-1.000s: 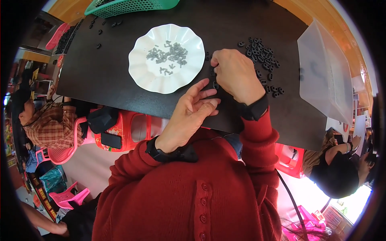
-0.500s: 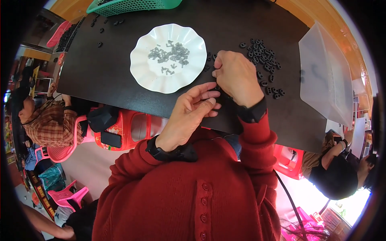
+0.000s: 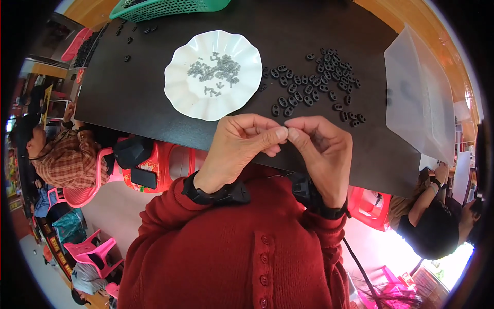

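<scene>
My left hand (image 3: 237, 147) and my right hand (image 3: 325, 154) meet at the table's near edge, thumbs and forefingers pinched together fingertip to fingertip. Anything between the fingertips is too small or hidden to make out. Just beyond them lie many small black oval pieces with two holes (image 3: 308, 88), spread over the dark table (image 3: 139, 98). Left of these stands a white plate with a wavy rim (image 3: 177, 95). A loose heap of tiny grey, spring-like metal bits (image 3: 221, 68) rests in it.
A green perforated basket (image 3: 170, 7) sits at the far edge, a translucent plastic bin (image 3: 418, 95) at the right. A few black pieces (image 3: 127, 58) are scattered far left. A red stool (image 3: 163, 159) bears a phone (image 3: 143, 178). People sit at left and right.
My right hand has come back from the black pieces to my left hand, and their fingertips now meet. The black pieces that it covered show again.
</scene>
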Tool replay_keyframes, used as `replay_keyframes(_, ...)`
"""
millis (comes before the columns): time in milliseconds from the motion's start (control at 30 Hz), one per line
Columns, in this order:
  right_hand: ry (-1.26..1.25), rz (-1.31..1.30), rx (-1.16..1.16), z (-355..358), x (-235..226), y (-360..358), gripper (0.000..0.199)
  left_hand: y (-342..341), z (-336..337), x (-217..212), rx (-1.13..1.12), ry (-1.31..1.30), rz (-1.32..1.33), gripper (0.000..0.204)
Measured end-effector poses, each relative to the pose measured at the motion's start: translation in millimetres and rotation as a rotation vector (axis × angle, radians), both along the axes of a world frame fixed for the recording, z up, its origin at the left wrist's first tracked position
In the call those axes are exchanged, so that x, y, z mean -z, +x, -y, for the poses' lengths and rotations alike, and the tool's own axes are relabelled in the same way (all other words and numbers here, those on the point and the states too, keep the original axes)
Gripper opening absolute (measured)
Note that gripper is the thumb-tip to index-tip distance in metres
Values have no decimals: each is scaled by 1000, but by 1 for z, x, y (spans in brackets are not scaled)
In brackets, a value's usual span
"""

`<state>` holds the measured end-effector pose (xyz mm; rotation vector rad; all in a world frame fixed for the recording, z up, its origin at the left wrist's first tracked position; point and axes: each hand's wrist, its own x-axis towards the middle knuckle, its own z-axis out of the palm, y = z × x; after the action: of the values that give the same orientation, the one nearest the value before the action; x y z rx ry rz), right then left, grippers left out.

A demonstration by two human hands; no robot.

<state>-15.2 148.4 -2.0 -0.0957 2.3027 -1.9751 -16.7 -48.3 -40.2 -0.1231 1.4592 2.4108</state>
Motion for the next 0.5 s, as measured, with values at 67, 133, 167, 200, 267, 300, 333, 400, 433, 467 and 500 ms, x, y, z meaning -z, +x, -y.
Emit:
replay_keyframes(67, -97, 20, 13, 1, -3, 6, 16, 2, 3, -4, 49, 53, 69, 11)
replay_keyframes(133, -127, -23, -11, -2, 2, 9, 27, 1, 7, -1, 77, 75, 81, 11)
replay_keyframes(167, -135, -26, -25, -2, 3, 11, 27, 1, 9, 1, 117, 105, 97, 11)
replay_keyframes(200, -115, -39, -20, -4, 1, 13, 30, 1, 8, -1, 109, 94, 97, 11)
replay_keyframes(267, -104, -51, -20, -9, 4, 12, 33, 2, 6, -7, 172, 47, 66, 12)
replay_keyframes(300, -52, -92, -56, -11, 7, 10, 34, 3, 6, -9, 163, 45, 63, 12)
replay_keyframes(333, 0, -133, -90, -12, 8, 9, 36, 4, 6, -11, 158, 26, 51, 13)
replay_keyframes(400, 22, -160, -98, -11, 6, 8, 34, 5, 8, -13, 147, 4, 37, 13)
replay_keyframes(433, 46, -184, -100, -10, 4, 8, 32, 5, 10, -13, 157, -15, 16, 13)
replay_keyframes(467, 42, -186, -106, -9, 1, 7, 32, 6, 12, -15, 167, -34, -3, 13)
replay_keyframes(500, 79, -238, -112, -8, -2, 7, 31, 7, 13, -17, 162, -37, -4, 13)
